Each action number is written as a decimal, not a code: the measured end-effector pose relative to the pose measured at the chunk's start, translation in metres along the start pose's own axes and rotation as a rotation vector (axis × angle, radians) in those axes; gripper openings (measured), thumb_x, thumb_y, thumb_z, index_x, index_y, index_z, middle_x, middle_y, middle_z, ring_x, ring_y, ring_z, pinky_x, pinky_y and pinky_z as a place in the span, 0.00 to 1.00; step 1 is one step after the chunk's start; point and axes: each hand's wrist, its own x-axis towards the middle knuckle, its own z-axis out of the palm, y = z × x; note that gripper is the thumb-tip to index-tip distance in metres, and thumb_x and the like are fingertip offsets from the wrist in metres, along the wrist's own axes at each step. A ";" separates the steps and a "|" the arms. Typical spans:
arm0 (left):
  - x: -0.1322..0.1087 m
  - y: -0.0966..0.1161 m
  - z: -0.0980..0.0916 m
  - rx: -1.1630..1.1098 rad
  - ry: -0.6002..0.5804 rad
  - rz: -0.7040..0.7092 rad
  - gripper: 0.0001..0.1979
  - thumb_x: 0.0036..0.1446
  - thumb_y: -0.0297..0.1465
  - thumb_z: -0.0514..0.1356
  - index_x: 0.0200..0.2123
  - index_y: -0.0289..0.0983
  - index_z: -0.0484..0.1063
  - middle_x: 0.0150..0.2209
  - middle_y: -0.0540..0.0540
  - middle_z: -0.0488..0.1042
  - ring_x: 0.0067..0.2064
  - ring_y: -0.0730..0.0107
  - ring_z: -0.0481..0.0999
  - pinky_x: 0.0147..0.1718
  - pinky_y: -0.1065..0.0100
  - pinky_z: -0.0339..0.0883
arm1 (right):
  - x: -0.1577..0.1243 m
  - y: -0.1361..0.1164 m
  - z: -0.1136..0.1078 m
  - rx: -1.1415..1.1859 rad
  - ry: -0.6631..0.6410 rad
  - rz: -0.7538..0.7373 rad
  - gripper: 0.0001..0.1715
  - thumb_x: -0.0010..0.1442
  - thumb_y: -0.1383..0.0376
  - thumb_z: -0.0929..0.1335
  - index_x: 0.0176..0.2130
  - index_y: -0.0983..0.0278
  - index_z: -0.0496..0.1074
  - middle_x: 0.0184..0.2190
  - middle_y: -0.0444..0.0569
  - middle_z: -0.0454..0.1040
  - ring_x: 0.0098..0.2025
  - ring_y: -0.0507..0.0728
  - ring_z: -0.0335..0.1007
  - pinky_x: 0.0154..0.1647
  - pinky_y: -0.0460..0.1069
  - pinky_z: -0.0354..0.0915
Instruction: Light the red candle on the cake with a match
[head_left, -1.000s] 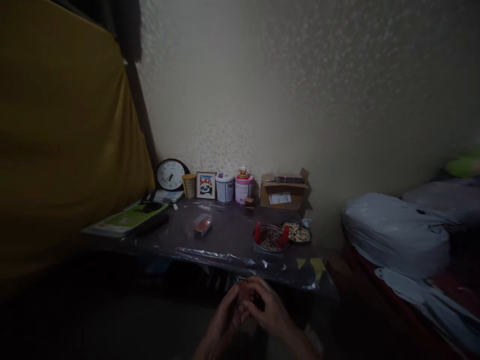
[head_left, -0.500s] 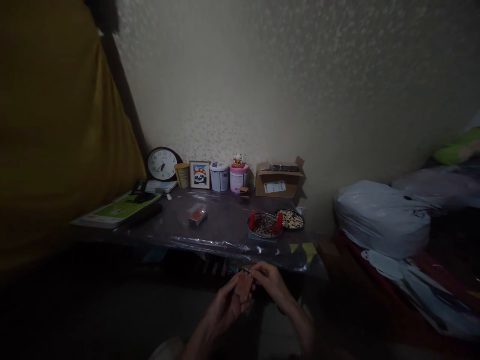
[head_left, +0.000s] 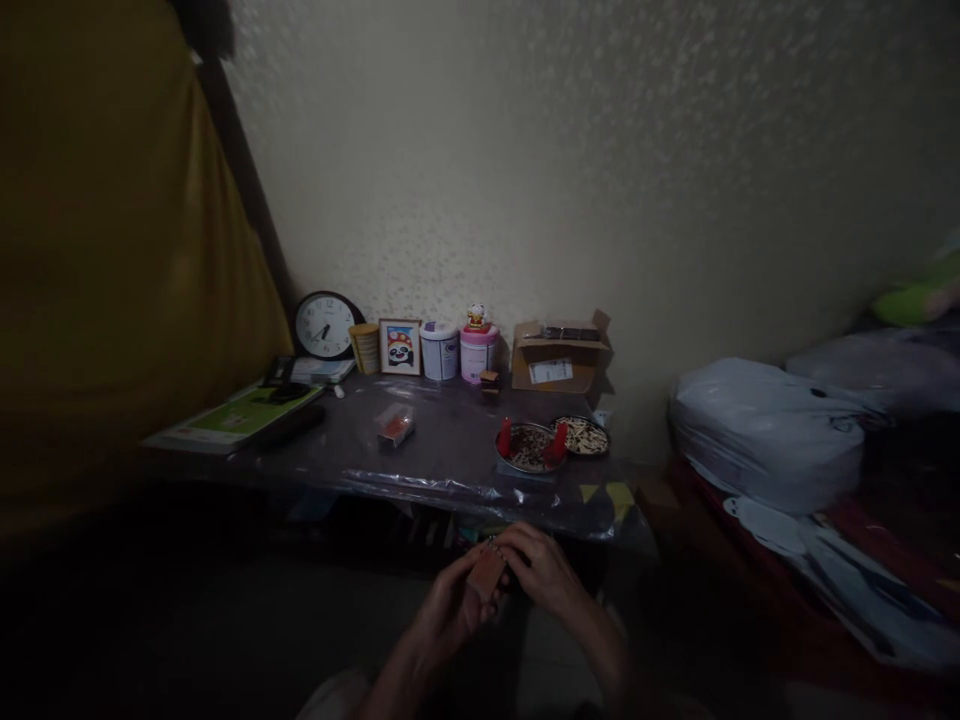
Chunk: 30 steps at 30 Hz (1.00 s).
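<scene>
In dim light, both hands meet below the table's front edge. My left hand (head_left: 450, 605) is curled round a small reddish-brown box (head_left: 487, 572), likely a matchbox. My right hand (head_left: 541, 572) has its fingers closed on the box's upper end. On the table beyond, a round metal plate (head_left: 531, 449) holds two red candles (head_left: 505, 437). A second plate (head_left: 584, 436) next to it is filled with pale sticks.
The table (head_left: 450, 470) is covered in clear plastic. A clock (head_left: 325, 325), small tins, a panda picture and a cardboard box (head_left: 559, 360) line the wall. A green book (head_left: 232, 422) lies left. A small packet (head_left: 394, 427) sits mid-table. Bundled bags (head_left: 765, 430) lie right.
The view tilted down and shifted since a second ago. My hands stayed together on the small box, with the right fingers shifting slightly over its top.
</scene>
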 end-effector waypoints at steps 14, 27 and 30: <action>0.004 -0.003 -0.007 0.029 0.102 -0.070 0.11 0.51 0.32 0.55 0.36 0.32 0.71 0.25 0.43 0.77 0.19 0.74 0.71 0.17 0.74 0.58 | -0.005 -0.001 -0.008 -0.079 -0.112 -0.008 0.06 0.59 0.68 0.62 0.34 0.61 0.69 0.33 0.43 0.69 0.36 0.52 0.66 0.37 0.45 0.60; 0.007 -0.002 -0.011 0.102 0.104 0.014 0.20 0.48 0.28 0.53 0.47 0.32 0.67 0.28 0.46 0.76 0.15 0.75 0.68 0.14 0.73 0.57 | -0.006 0.000 -0.006 -0.052 -0.125 -0.013 0.05 0.57 0.70 0.62 0.31 0.62 0.65 0.30 0.41 0.68 0.32 0.50 0.65 0.34 0.44 0.60; 0.005 0.000 -0.006 0.085 0.160 0.020 0.21 0.47 0.27 0.52 0.47 0.31 0.67 0.28 0.45 0.76 0.15 0.75 0.67 0.14 0.73 0.57 | -0.004 0.003 -0.007 -0.060 -0.080 0.001 0.06 0.54 0.72 0.62 0.29 0.62 0.66 0.27 0.41 0.68 0.30 0.50 0.64 0.32 0.44 0.59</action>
